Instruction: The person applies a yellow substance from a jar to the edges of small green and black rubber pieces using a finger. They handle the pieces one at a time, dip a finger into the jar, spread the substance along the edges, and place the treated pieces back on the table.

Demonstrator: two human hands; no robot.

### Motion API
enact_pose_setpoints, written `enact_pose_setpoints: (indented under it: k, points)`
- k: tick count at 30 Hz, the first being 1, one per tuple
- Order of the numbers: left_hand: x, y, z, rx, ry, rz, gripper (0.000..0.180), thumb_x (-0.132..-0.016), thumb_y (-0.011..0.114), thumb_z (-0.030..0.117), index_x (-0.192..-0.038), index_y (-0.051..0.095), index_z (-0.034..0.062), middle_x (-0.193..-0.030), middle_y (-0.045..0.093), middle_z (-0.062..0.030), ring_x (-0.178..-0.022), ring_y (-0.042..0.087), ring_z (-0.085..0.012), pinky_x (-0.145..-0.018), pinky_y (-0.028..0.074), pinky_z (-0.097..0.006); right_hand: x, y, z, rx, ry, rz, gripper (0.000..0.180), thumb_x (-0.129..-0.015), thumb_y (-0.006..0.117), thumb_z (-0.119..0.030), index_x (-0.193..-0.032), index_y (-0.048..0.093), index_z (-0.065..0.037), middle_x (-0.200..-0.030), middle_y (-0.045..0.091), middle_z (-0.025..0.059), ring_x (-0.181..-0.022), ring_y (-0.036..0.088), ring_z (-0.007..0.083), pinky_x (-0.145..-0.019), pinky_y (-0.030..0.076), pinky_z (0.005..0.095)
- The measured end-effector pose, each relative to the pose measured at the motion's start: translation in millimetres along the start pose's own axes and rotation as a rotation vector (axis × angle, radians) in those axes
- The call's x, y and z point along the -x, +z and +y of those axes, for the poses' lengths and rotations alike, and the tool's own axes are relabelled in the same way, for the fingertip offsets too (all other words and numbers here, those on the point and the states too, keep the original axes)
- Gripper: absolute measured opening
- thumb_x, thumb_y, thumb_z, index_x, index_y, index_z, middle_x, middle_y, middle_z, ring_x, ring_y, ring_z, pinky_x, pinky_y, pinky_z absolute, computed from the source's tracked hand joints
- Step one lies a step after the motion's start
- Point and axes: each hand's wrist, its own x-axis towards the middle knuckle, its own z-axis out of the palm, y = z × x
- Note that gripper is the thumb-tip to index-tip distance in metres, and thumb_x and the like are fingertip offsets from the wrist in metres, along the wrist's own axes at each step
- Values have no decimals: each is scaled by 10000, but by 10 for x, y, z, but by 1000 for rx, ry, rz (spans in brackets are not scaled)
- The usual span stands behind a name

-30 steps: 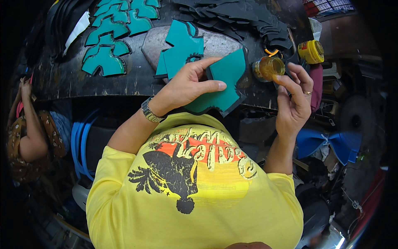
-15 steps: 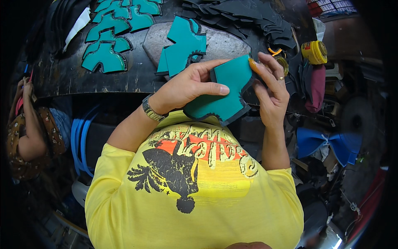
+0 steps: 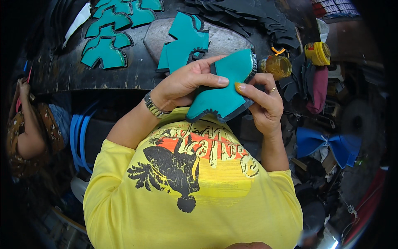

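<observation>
My left hand grips a teal cut piece with a black notched edge, shaped like part of a shoe upper. The thumb lies on its teal face and the fingers are hidden beneath. On the piece's right side, my right hand pinches the edge, one amber-smeared fingertip resting on the teal face. Most of its other fingers are curled and partly hidden. Beyond the held piece, similar teal pieces overlap on a grey stone slab. An open jar of amber glue-like stuff stands just past my right hand.
Rows of teal pieces lie on the dark worktable at left. Black cut sheets pile up at the back. A yellow tub sits at the right edge. Another person's arm shows at far left.
My right hand has come down from the piece's upper corner to its right edge and closed on it. The black edge there has folded up, uncovering the glue jar behind.
</observation>
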Motion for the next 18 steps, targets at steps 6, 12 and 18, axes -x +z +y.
enact_pose_setpoints:
  k: [6,12,18]
  points:
    - [-64,-14,-179,187,45,-12,554,-942,631,58,-1450,414,18,-1190,648,-91,-977,692,-141,-853,583,-273,-31,-57,66,-12,-171,5,508,-660,728,39,-1120,765,-174,-986,630,60,-894,576,231,-790,448,323]
    - [-55,-127,-170,431,124,-100,541,-961,617,77,-1448,389,30,-1205,646,-107,-993,696,-167,-861,590,-299,32,-113,67,445,-266,-6,483,-675,721,56,-1071,783,-213,-1030,636,79,-940,594,258,-818,480,369]
    - [91,-67,-259,61,237,225,610,-925,662,51,-1455,361,23,-1184,653,-99,-1046,664,-178,-926,551,-322,29,-415,103,519,40,360,524,-711,593,149,-1140,736,-116,-1189,595,137,-1081,586,297,-941,463,355]
